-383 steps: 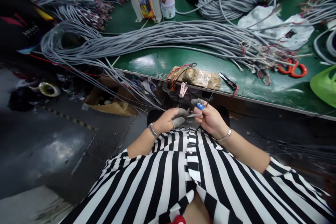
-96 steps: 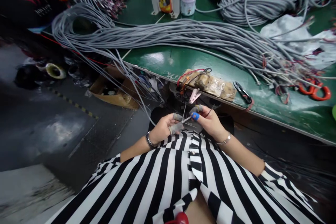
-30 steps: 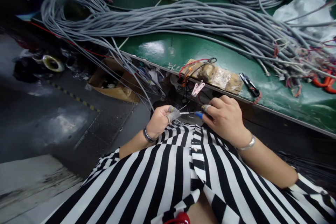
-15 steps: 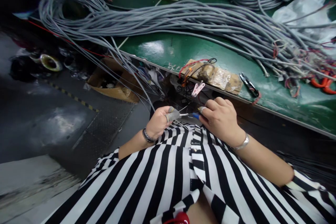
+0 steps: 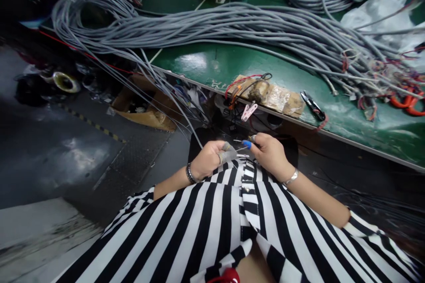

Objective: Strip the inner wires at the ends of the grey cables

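Note:
In front of the striped shirt, my left hand (image 5: 209, 159) is closed on the end of a grey cable (image 5: 195, 135) that hangs down from the bench. Grey wrapping covers its thumb and finger tips. A pale cable end and thin wires (image 5: 242, 155) stick out to the right of these fingers. My right hand (image 5: 270, 152) is closed in a pinch just beside it, with bright blue at the thumb tip. A thin light-coloured tip pokes out left of the pinch; what it belongs to is too small to tell.
A long bundle of grey cables (image 5: 199, 26) lies across the green bench (image 5: 195, 62). Near its edge are a taped cardboard piece (image 5: 279, 99), a pink clip (image 5: 249, 111) and black snips (image 5: 312, 105). Orange-handled scissors (image 5: 407, 101) lie right; a cardboard box (image 5: 142, 117) stands below.
My right hand has moved left and down, closer to my body. My left hand has shifted slightly right and down, still holding the cable. The view has tilted slightly.

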A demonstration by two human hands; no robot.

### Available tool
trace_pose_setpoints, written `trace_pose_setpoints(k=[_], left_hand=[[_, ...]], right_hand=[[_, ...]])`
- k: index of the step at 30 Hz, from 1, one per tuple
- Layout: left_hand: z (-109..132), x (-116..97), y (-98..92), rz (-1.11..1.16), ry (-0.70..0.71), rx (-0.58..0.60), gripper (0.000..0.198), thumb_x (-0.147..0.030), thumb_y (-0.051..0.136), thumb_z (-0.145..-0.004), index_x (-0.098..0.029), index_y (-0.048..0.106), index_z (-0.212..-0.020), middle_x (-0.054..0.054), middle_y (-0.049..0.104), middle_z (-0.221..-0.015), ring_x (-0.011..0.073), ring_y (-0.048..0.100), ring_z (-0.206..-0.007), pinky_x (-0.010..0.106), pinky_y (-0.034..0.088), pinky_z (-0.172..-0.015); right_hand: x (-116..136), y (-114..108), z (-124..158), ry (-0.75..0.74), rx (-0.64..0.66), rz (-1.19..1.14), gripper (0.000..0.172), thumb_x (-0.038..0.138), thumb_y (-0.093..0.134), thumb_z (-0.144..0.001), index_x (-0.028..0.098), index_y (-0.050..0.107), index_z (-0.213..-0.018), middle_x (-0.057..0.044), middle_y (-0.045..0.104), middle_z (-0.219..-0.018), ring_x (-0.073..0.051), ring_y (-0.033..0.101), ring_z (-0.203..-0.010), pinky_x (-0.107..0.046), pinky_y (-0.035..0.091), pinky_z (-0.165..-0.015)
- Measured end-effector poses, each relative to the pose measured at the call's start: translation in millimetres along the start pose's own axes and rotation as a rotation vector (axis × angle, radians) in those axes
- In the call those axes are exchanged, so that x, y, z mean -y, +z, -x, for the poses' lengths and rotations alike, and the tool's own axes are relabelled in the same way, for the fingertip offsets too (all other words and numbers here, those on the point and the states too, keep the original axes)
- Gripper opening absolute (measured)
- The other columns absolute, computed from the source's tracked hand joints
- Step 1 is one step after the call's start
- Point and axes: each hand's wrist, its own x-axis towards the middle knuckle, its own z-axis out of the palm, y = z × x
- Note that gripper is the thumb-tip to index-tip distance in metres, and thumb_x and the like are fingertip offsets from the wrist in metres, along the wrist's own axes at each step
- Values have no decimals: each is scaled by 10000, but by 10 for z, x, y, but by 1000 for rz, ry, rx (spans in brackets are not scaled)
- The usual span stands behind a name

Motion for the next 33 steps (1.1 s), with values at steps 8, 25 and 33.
trace_pose_setpoints(k=[8, 25, 33], left_hand=[[-47, -57, -59, 91, 5, -125, 294, -355, 745, -626, -134, 552, -615, -79, 374, -391, 0, 230, -322, 162, 120, -347], [-47, 16, -18, -381, 278, -168, 206, -325, 755, -664, -149, 671, -732, 3, 623, -641, 97, 554, -600, 192, 447, -575], [-109, -15, -107, 50, -39, -134, 328, -399, 744, -629, -142, 539, -611, -87, 333, -387, 5, 213, -310, 164, 98, -327]], right_hand=[[-98, -135, 1, -32, 5, -297, 312, 413, 459, -894, 188, 521, -687, -10, 516, -661, -133, 464, -621, -260, 366, -595], [121, 36, -109, 384, 455, -1175, 441, 626, 509, -774, 209, 410, -673, 81, 337, -515, -55, 191, -418, -213, 181, -395], [-21, -212, -34, -51, 81, -77, 398, 526, 438, -875, 160, 591, -910, -69, 552, -822, -180, 471, -711, -312, 353, -643]])
